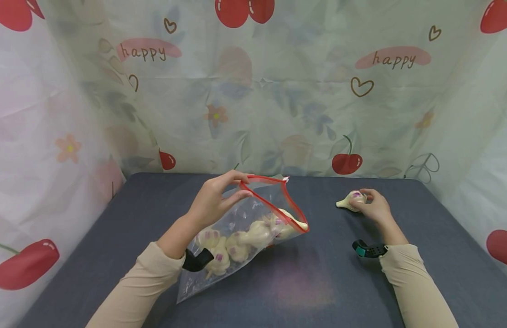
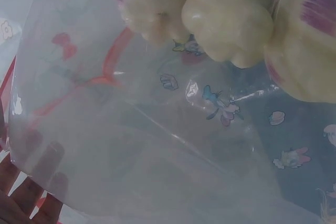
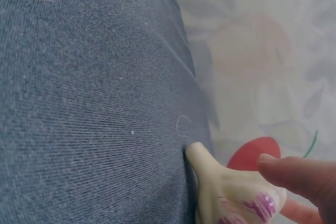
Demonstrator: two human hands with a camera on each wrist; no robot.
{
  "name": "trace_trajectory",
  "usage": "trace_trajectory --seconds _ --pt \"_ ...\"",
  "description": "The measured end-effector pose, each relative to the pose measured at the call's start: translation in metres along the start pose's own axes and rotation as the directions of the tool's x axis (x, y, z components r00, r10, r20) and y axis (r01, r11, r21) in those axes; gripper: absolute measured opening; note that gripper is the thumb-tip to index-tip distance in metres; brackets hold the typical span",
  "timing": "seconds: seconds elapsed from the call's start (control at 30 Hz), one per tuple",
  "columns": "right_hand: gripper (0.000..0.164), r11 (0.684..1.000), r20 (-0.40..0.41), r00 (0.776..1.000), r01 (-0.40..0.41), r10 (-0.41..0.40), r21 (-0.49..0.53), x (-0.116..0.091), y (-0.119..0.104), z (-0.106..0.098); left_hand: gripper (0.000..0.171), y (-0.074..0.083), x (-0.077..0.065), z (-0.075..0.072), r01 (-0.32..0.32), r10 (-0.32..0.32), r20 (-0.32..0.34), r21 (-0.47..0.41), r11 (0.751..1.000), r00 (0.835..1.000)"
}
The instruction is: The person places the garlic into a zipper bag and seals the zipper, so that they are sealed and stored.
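Observation:
My left hand pinches the red-edged mouth of a clear zip bag, holding that end up off the table. Several cream garlic bulbs with purple streaks lie inside, one with its stem close to the bag's opening. In the left wrist view, bulbs show through the printed plastic, with fingertips at the lower left. Over on the right, my right hand grips a single garlic bulb, its stem pointing left. The right wrist view shows this bulb between thumb and fingers.
A dark grey cloth-covered table lies under everything. Behind and beside it hang pale curtains printed with cherries and flowers. A black band is on the right wrist, and another on the left.

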State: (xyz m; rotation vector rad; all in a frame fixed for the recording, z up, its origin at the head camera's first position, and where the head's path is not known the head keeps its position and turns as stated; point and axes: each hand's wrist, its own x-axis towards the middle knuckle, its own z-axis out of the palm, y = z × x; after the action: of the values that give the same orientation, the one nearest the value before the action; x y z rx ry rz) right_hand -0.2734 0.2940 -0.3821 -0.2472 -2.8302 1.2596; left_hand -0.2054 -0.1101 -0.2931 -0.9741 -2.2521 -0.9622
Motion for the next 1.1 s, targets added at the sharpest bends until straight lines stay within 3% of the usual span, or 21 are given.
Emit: trace_trajectory --seconds 1.1 --pt "0.057 1.000 -0.131 0.991 -0.027 0.027 0.002 0.0030 0.0010 0.0081 0.028 0.0002 -0.0002 -0.0003 0.007 -0.007 0.005 -0.006 1.000 1.000"
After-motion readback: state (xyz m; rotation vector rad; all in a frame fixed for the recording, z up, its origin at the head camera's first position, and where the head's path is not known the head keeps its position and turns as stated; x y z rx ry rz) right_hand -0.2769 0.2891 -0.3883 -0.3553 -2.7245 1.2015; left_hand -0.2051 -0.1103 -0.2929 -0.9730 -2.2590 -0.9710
